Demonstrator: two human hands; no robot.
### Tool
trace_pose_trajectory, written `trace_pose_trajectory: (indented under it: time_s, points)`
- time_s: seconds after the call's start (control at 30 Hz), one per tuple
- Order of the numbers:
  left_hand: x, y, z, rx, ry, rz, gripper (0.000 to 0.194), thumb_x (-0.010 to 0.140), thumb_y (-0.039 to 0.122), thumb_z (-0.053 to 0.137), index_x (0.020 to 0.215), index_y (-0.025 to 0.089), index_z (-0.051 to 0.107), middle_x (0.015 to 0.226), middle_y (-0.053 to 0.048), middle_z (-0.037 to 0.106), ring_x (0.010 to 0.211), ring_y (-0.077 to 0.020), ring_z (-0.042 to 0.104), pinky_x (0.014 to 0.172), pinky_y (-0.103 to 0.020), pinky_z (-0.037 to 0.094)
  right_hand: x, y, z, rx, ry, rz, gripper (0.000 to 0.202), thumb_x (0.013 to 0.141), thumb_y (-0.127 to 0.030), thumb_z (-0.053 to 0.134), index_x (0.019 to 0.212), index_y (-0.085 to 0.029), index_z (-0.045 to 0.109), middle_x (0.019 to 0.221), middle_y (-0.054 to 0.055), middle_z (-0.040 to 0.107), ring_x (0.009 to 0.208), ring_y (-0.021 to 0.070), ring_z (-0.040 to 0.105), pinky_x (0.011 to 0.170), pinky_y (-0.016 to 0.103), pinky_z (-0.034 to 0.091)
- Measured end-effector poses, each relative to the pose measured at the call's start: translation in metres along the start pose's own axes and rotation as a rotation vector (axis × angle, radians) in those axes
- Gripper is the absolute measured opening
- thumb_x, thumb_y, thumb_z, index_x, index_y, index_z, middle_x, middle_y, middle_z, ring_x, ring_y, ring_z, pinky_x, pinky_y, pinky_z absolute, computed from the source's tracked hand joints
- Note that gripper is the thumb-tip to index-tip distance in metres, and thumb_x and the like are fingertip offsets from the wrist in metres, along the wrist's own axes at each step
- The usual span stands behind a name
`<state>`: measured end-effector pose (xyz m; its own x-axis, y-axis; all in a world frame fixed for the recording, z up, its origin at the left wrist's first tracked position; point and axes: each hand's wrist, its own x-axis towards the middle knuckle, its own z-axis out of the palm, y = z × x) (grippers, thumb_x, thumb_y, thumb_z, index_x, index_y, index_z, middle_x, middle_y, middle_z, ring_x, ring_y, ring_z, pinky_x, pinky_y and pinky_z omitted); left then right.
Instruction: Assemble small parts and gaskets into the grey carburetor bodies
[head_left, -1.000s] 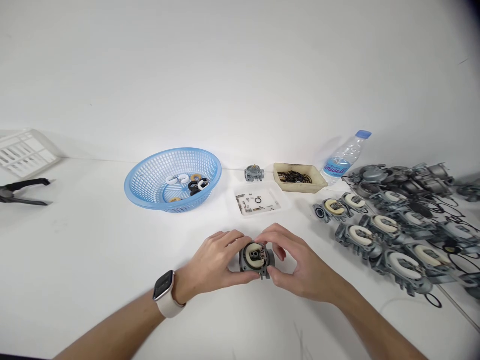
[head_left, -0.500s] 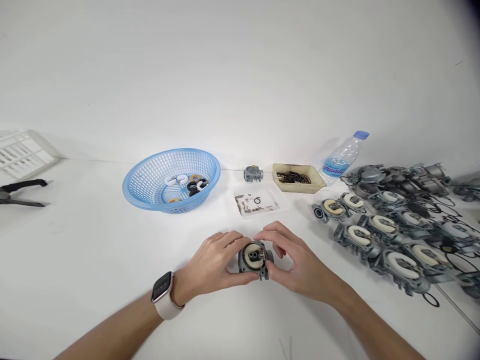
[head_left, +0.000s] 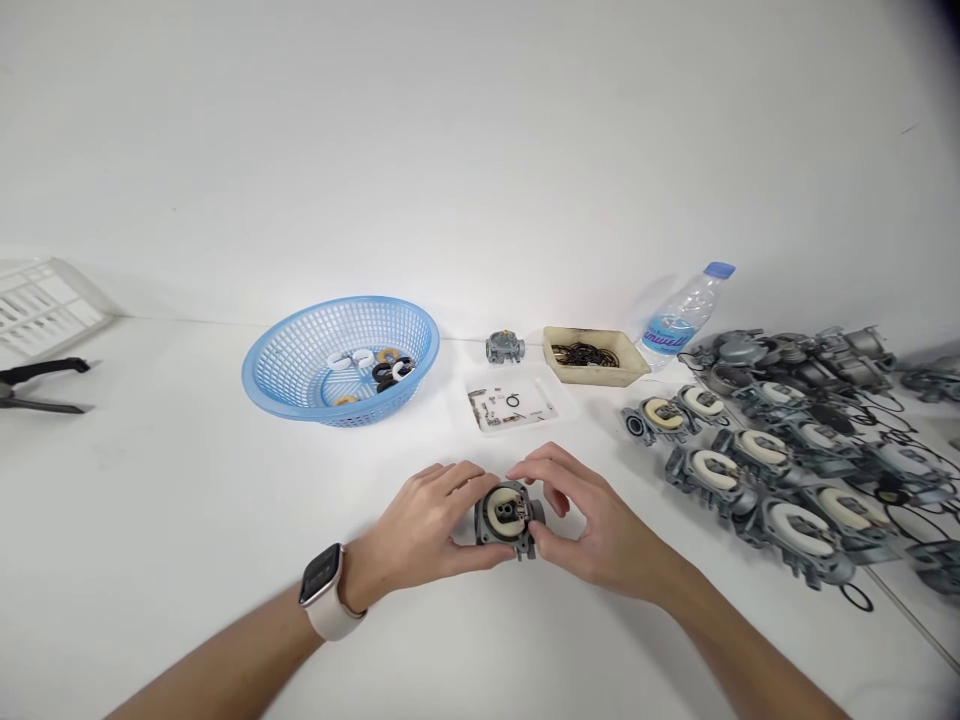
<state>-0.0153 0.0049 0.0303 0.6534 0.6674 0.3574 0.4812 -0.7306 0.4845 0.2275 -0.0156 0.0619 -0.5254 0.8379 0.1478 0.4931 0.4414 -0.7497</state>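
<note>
A grey metal carburetor body (head_left: 489, 535) rests on the white table with its open bowl side up and a cream C-shaped float (head_left: 498, 512) inside. From the left, my left hand (head_left: 435, 522) grips it, thumb along the near edge and fingers at the far edge. On the other side, my right hand (head_left: 581, 510) has its thumb and index finger closed at the carburetor's right edge, by the float's hinge. Whether a small part sits between those right fingertips is too small to tell.
Behind the hands stand a blue basket (head_left: 262, 385) of floats, a white tray (head_left: 559, 405) of small parts, another carburetor (head_left: 505, 347) and a yellowish tray (head_left: 600, 376) of rings. At right are a water bottle (head_left: 670, 330) and several carburetors (head_left: 799, 530). Pliers (head_left: 45, 372) lie left.
The view has shifted very slightly. Both hands keep their places on the carburetor, with hardly any finger movement visible.
</note>
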Motion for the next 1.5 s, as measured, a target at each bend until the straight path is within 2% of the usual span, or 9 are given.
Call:
trace_pose_trajectory:
  time_s: [0.13, 0.3, 0.43, 0.63, 0.8, 1.03, 1.2, 1.33, 1.5]
  points:
    - [0.0001, 0.0003, 0.0000, 0.007, -0.006, -0.001, 0.049, 0.089, 0.054, 0.071, 0.124, 0.022, 0.059, 0.113, -0.008, 0.070, 0.095, -0.0257, 0.070, 0.080, -0.039, 0.055, 0.0002, -0.0013, -0.0007, 0.040, -0.059, -0.011, 0.063, 0.080, -0.003, 0.061, 0.134, -0.036, 0.054, 0.102, -0.002, 0.056, 0.078, 0.0148, 0.046, 0.076, 0.029, 0.047]
    - [0.0002, -0.0001, 0.0005, 0.003, 0.007, 0.005, 0.051, 0.089, 0.054, 0.071, 0.126, 0.022, 0.058, 0.114, -0.008, 0.070, 0.093, -0.0252, 0.070, 0.081, -0.039, 0.055, 0.0010, -0.0004, -0.0001, 0.007, -0.001, 0.002, 0.062, 0.082, -0.002, 0.059, 0.133, -0.036, 0.054, 0.110, -0.001, 0.055, 0.076, 0.0132, 0.045, 0.073, 0.028, 0.046]
    - [-0.0002, -0.0001, 0.0007, -0.002, 0.008, 0.004, 0.050, 0.089, 0.055, 0.071, 0.124, 0.023, 0.058, 0.113, -0.007, 0.070, 0.092, -0.0250, 0.070, 0.079, -0.039, 0.055, 0.0004, 0.0012, -0.0010, 0.047, -0.065, -0.006, 0.065, 0.080, -0.003, 0.062, 0.135, -0.036, 0.053, 0.102, -0.002, 0.056, 0.077, 0.0142, 0.047, 0.075, 0.029, 0.046]
    - [-0.0006, -0.0003, 0.0006, -0.001, 0.008, 0.005, 0.052, 0.088, 0.054, 0.073, 0.126, 0.022, 0.058, 0.114, -0.007, 0.069, 0.094, -0.0249, 0.070, 0.080, -0.039, 0.055, 0.0008, 0.0005, 0.0012, 0.006, 0.007, 0.023, 0.061, 0.083, -0.005, 0.059, 0.135, -0.036, 0.053, 0.113, 0.000, 0.055, 0.076, 0.0138, 0.045, 0.075, 0.029, 0.047]
    - [-0.0003, -0.0013, 0.0016, 0.005, 0.009, 0.008, 0.050, 0.088, 0.054, 0.072, 0.123, 0.022, 0.059, 0.112, -0.007, 0.070, 0.092, -0.0248, 0.069, 0.079, -0.039, 0.055, 0.0011, 0.0004, 0.0002, 0.046, -0.073, 0.003, 0.063, 0.081, -0.005, 0.062, 0.135, -0.036, 0.054, 0.101, -0.002, 0.056, 0.078, 0.0145, 0.047, 0.076, 0.029, 0.047]
    - [0.0001, -0.0013, 0.0014, -0.005, 0.011, 0.010, 0.051, 0.088, 0.053, 0.072, 0.125, 0.022, 0.057, 0.111, -0.006, 0.070, 0.092, -0.0248, 0.069, 0.079, -0.039, 0.055, 0.0016, 0.0024, 0.0026, 0.014, -0.009, 0.006, 0.061, 0.083, -0.005, 0.061, 0.134, -0.037, 0.054, 0.114, -0.001, 0.054, 0.076, 0.0129, 0.045, 0.075, 0.028, 0.047]
    - [0.0000, -0.0007, 0.0008, -0.006, 0.001, 0.003, 0.051, 0.087, 0.052, 0.074, 0.126, 0.022, 0.057, 0.114, -0.007, 0.069, 0.094, -0.0248, 0.069, 0.081, -0.039, 0.054, 0.0021, 0.0037, 0.0020, 0.020, -0.012, 0.011, 0.059, 0.083, -0.005, 0.060, 0.133, -0.036, 0.055, 0.108, -0.001, 0.056, 0.076, 0.0136, 0.045, 0.074, 0.028, 0.046]
    - [-0.0006, -0.0005, 0.0008, 0.005, -0.009, 0.006, 0.049, 0.089, 0.055, 0.071, 0.123, 0.022, 0.059, 0.113, -0.007, 0.069, 0.094, -0.0251, 0.069, 0.079, -0.039, 0.054, 0.0019, 0.0014, 0.0000, 0.047, -0.070, 0.006, 0.062, 0.080, -0.003, 0.062, 0.132, -0.036, 0.056, 0.099, -0.003, 0.056, 0.077, 0.0139, 0.046, 0.074, 0.028, 0.046]
    - [-0.0007, -0.0007, 0.0010, 0.006, 0.001, 0.009, 0.050, 0.089, 0.055, 0.070, 0.125, 0.022, 0.058, 0.113, -0.006, 0.069, 0.093, -0.0245, 0.069, 0.079, -0.039, 0.054, 0.0019, 0.0017, 0.0014, 0.042, -0.018, -0.005, 0.061, 0.082, -0.002, 0.059, 0.131, -0.037, 0.056, 0.108, -0.002, 0.055, 0.077, 0.0132, 0.045, 0.075, 0.028, 0.046]
